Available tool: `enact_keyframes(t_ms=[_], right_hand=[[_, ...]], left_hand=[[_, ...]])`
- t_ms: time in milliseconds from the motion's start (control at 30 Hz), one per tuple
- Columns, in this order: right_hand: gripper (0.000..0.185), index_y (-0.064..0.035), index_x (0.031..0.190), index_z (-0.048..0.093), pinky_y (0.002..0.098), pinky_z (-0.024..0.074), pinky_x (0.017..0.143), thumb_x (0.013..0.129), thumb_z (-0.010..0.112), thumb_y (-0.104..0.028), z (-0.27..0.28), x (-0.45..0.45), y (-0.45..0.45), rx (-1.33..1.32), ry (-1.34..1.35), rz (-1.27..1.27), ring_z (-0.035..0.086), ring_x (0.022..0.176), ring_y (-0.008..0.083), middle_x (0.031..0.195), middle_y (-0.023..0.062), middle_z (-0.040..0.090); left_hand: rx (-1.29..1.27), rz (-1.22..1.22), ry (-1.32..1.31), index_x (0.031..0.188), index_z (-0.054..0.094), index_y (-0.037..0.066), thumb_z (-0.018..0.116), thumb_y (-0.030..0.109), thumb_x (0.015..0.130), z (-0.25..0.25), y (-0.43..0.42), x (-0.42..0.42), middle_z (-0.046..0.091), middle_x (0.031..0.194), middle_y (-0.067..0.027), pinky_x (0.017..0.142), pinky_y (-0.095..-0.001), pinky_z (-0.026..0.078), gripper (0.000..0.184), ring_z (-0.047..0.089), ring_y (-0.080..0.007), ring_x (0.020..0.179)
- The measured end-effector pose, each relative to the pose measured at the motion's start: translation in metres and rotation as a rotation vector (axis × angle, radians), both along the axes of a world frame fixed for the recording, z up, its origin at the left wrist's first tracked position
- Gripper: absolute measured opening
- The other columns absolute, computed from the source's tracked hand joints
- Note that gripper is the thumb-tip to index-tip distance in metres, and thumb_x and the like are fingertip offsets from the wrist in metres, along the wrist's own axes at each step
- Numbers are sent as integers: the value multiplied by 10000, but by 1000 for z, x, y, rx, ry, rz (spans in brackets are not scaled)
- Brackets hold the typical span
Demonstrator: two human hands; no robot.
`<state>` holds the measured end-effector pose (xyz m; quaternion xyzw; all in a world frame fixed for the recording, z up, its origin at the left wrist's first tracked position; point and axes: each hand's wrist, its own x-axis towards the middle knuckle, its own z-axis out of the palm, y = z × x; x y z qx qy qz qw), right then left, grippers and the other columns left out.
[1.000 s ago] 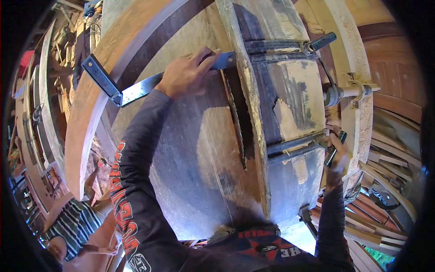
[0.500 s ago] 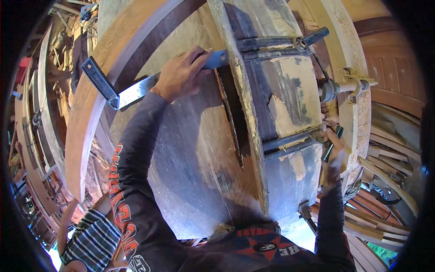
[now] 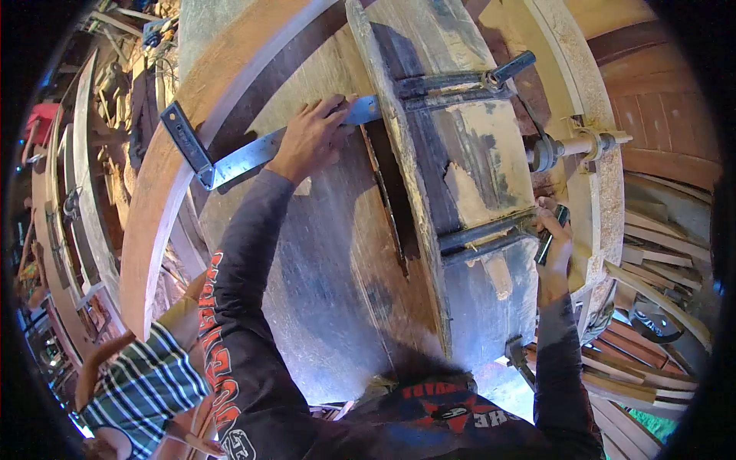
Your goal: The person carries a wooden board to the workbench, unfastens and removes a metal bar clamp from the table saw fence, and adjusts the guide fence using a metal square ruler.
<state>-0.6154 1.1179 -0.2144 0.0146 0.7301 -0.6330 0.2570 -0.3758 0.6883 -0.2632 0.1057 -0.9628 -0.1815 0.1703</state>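
My left hand (image 3: 313,138) is closed over the metal blade of a try square (image 3: 247,161), holding it flat on a worn wooden table top (image 3: 307,253). The blade's far end meets the upright wooden fence (image 3: 405,153), and its dark stock lies at the left by a curved timber. Beside the fence runs a long dark slot (image 3: 399,199) in the top. At the fence's right side, my right hand (image 3: 553,249) grips a dark clamp handle (image 3: 560,224) at the end of a black metal bar (image 3: 483,238). Part of that handle is hidden by my fingers.
A large curved timber (image 3: 172,123) spans the left side of the table. A second clamp handle (image 3: 514,69) juts out at the upper right, above a shaft (image 3: 567,147). Stacked boards (image 3: 659,238) lie at right. A person in a checked garment (image 3: 149,383) is at lower left.
The view has shifted slightly, with the square and timber appearing further right and the fence further left. Both hands keep their holds. The person at lower left shows more.
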Motion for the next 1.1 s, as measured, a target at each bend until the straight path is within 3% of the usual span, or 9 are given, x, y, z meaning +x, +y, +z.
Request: enact_keyframes(t_ms=[100,200,267,600,1100], right_hand=[[350,48,1203,623,252,438,736,892,695,-97,-1,0,-1,-26,7,13,568,763,126,841,50,635],[239,22,1084,651,261,442,724,884,709,-95,-16,-6,9,-27,13,4,578,758,126,824,48,634],[145,2,969,663,279,455,714,878,719,-96,-2,-1,2,-10,14,-11,588,740,139,797,49,633],[156,41,903,681,284,466,711,862,725,-103,-4,-1,-1,-50,31,-1,616,726,174,768,81,647],[171,12,972,632,300,470,697,838,723,-44,-4,-1,-3,-73,52,-9,596,694,171,774,81,638]], left_hand=[[-63,23,1,1406,588,111,712,149,829,1,2,2,599,1283,-121,950,-422,475,591,603,-326,1140],[-21,47,-37,1392,594,98,730,228,869,0,4,0,619,1278,-141,1001,-454,477,556,602,-346,1187],[-57,34,39,1400,588,104,733,176,805,-10,0,0,610,1296,-118,955,-427,477,617,611,-327,1132],[-17,2,42,1356,617,83,729,140,773,-1,2,-1,620,1242,-110,956,-420,487,596,622,-323,1093],[-52,13,49,1325,642,75,717,126,800,1,4,-4,632,1214,-96,899,-411,482,532,633,-302,1049]])
